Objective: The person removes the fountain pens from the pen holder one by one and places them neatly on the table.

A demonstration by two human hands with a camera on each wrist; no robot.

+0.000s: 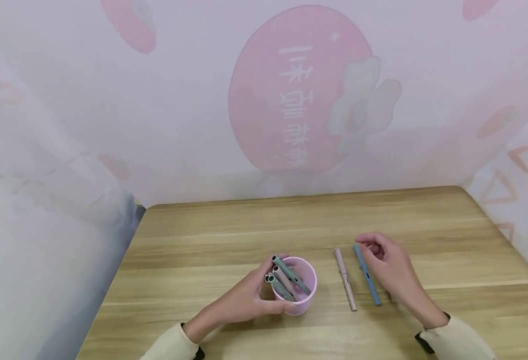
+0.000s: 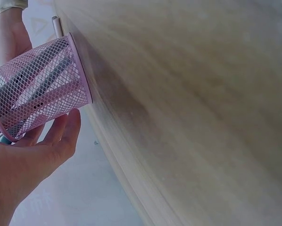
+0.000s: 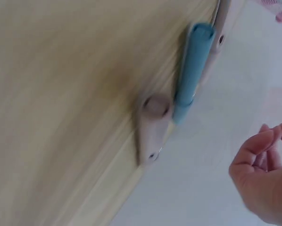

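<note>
A pink mesh pen cup (image 1: 306,300) stands near the table's front edge with several grey pens (image 1: 286,280) in it. My left hand (image 1: 256,295) grips its left side, thumb near the rim and fingers around the base. The left wrist view shows the cup (image 2: 42,84) against my left hand's fingers (image 2: 61,136). A beige pen (image 1: 345,280) and a blue pen (image 1: 366,275) lie side by side to the right of the cup. My right hand (image 1: 383,257) hovers over the blue pen's far end with loosely curled fingers. It holds nothing and stays apart from the blue pen (image 3: 195,66).
The wooden table (image 1: 245,235) is bare at the back and left. A pink-patterned cloth wall (image 1: 291,100) encloses the table behind and on both sides. The table's right corner (image 1: 464,192) is rounded.
</note>
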